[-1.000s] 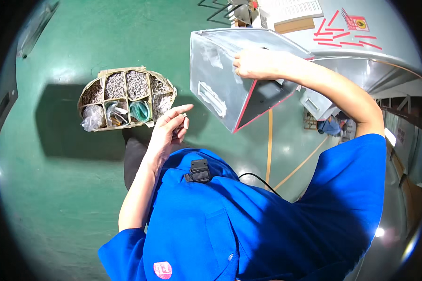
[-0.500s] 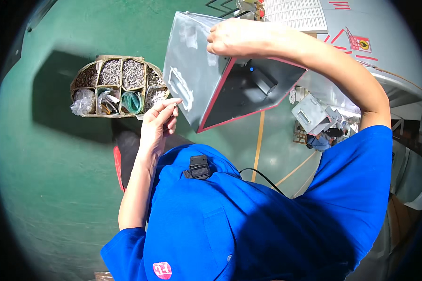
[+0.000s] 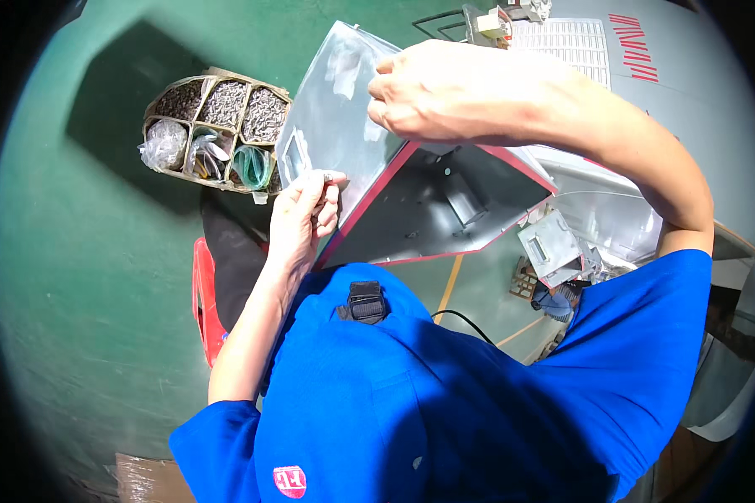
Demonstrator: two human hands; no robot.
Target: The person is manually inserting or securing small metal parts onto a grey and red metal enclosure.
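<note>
Vs. half a second and a second ago: metal box point(image 3: 331, 117) sits closer to the body, open side turned further toward the person, so more of the inside shows. It now covers the right end of the divided bin point(image 3: 226, 74).

Left hand point(image 3: 300, 220) was well clear of the box a second ago, now right in front of its side panel, by the slotted recess point(image 3: 294, 155). Thumb and forefinger pressed together at the tips on a small part point(image 3: 325, 175); too small to say what. Right hand point(image 3: 419, 92) is at the top of the same panel, fingers curled in; can't tell if they grip anything. Forearm reaches over the box.

Box hangs tilted in front of the blue shirt point(image 3: 335, 394), red trim point(image 3: 367, 201) round the opening.

Bin: small metal pieces point(image 3: 224, 102) in the back row, clear plastic bag point(image 3: 164, 144) and green roll point(image 3: 252, 166) in front.

Room: green floor point(image 3: 84, 327), yellow line point(image 3: 449, 289), red plastic thing point(image 3: 205, 293) beside the leg, more of it showing now. Cardboard point(image 3: 151, 479) lower left. Grey worktop point(image 3: 679, 109) upper right with red strips point(image 3: 633, 46) and white slotted sheet point(image 3: 566, 46). Second grey box point(image 3: 549, 243) beyond.
</note>
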